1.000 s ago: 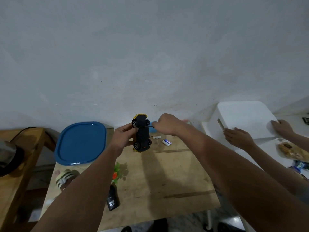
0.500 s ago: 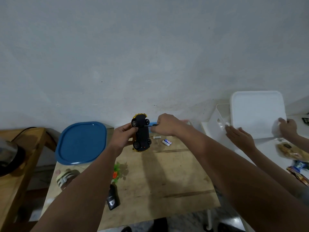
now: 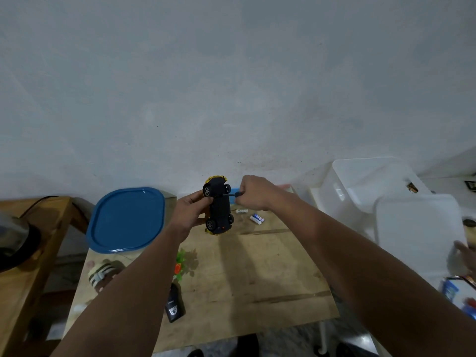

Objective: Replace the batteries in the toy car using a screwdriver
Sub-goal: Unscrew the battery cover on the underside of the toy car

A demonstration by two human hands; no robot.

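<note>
Toy car [image 3: 219, 210]: held underside up above the wooden table [image 3: 257, 274] by the left hand [image 3: 189, 215].
Screwdriver [image 3: 233, 201]: gripped by the right hand [image 3: 253, 193], tip set against the car's underside.
Batteries [image 3: 257, 219]: laid on the table near the car.

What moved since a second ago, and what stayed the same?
The white lid moved: another person lifted it off the white bin and brought it down to the right, so the bin now stands open. The left hand still holds the upturned toy car, and the right hand still grips the screwdriver against its underside. The batteries have not moved.
</note>
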